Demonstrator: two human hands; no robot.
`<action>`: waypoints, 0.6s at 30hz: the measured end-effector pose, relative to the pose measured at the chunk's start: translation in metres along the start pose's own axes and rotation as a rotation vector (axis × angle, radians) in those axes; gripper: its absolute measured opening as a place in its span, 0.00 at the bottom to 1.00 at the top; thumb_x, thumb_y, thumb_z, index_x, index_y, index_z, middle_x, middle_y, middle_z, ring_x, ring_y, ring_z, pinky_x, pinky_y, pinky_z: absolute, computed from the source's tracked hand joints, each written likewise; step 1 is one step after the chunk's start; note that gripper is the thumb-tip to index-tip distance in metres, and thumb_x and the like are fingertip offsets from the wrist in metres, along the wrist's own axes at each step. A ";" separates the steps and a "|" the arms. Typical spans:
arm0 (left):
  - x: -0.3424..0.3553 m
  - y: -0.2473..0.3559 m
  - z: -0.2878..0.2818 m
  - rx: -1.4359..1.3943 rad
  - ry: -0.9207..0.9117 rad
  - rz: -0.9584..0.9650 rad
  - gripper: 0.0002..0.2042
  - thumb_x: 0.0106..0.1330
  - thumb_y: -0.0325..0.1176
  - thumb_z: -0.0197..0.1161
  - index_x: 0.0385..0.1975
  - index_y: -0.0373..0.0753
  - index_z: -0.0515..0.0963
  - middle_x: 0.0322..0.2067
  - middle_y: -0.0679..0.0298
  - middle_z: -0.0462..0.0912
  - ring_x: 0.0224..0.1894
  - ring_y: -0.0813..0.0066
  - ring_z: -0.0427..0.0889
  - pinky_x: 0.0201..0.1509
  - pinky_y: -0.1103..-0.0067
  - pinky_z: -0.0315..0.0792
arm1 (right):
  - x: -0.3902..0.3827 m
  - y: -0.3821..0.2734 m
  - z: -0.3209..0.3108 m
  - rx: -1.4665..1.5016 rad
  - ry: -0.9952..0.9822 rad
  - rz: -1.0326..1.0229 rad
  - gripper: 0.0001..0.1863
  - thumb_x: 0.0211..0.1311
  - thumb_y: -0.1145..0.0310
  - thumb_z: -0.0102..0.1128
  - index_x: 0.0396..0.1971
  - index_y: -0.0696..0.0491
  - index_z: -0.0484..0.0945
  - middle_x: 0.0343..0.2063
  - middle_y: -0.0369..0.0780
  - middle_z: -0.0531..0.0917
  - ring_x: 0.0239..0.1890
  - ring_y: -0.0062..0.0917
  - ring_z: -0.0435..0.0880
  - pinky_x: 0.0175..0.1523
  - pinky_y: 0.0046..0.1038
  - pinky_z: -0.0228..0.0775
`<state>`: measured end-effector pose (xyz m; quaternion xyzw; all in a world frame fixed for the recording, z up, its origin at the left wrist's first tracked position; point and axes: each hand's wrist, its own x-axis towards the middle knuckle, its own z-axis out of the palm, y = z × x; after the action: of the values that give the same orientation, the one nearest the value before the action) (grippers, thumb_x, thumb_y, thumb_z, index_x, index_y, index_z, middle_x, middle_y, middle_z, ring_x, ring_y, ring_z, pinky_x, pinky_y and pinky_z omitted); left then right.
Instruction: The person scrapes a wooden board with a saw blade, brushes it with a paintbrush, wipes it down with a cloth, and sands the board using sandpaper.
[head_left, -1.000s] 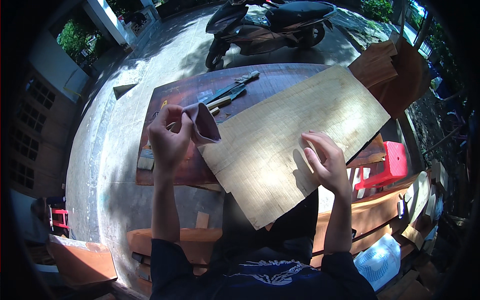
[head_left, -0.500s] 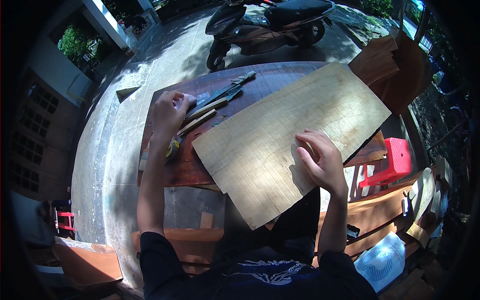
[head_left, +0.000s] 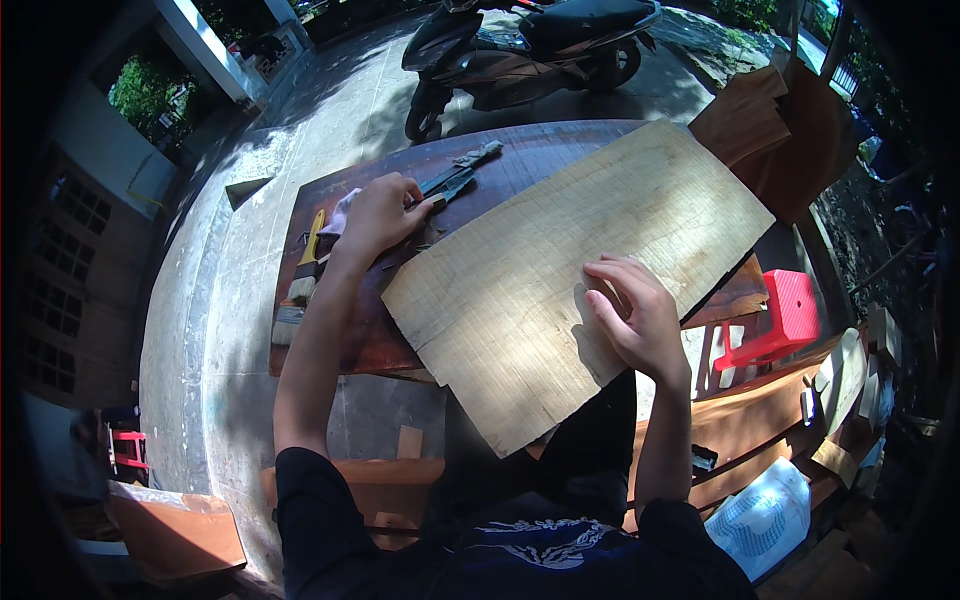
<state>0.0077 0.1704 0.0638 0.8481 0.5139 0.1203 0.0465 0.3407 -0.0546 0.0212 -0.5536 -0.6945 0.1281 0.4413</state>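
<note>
A wide pale wooden board [head_left: 590,250] lies slanted across the dark red-brown table, its near end reaching over the edge toward my lap. My right hand [head_left: 635,312] rests on the board's near right part, fingers loosely curved and thumb apart, holding nothing. At the left of the board, my left hand [head_left: 380,215] has its fingers curled over a thin wooden stick [head_left: 432,204], whose far end shows past the fingertips. Dark blade-like tools [head_left: 455,182] lie just beyond. A pinkish cloth [head_left: 340,212] and a yellow-handled paintbrush [head_left: 312,240] lie left of that hand.
The table [head_left: 530,150] has a curved far edge. Past it stands a motorbike [head_left: 520,65]. Brown wooden pieces [head_left: 745,120] rise at the far right, a red plastic stool [head_left: 792,305] stands right, and a white-blue bag [head_left: 765,520] lies on planks at lower right.
My left hand has moved right, from the pinkish cloth onto the wooden sticks, uncovering the cloth and the paintbrush. My right hand stays on the board.
</note>
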 end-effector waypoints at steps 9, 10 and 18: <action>0.033 0.029 0.041 0.049 0.135 0.062 0.12 0.66 0.41 0.75 0.39 0.38 0.90 0.43 0.53 0.86 0.48 0.53 0.89 0.53 0.61 0.81 | 0.001 -0.001 -0.001 0.004 0.004 0.000 0.16 0.70 0.65 0.70 0.53 0.57 0.88 0.52 0.47 0.91 0.62 0.44 0.87 0.67 0.42 0.78; 0.034 0.030 0.042 0.050 0.145 0.060 0.11 0.65 0.40 0.74 0.37 0.38 0.89 0.43 0.53 0.86 0.48 0.52 0.89 0.53 0.60 0.80 | 0.001 -0.002 -0.001 0.004 0.001 -0.004 0.16 0.70 0.65 0.70 0.53 0.57 0.88 0.52 0.47 0.91 0.62 0.44 0.87 0.67 0.41 0.78; 0.015 0.067 0.015 -0.178 0.368 0.273 0.07 0.67 0.30 0.71 0.38 0.36 0.82 0.42 0.55 0.84 0.44 0.56 0.88 0.48 0.64 0.81 | -0.001 0.000 -0.002 -0.014 0.003 -0.016 0.17 0.70 0.65 0.70 0.54 0.57 0.88 0.50 0.47 0.91 0.61 0.44 0.87 0.65 0.40 0.79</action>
<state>0.0760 0.1532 0.0658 0.8661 0.3816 0.3228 0.0101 0.3419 -0.0557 0.0222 -0.5514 -0.6991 0.1189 0.4394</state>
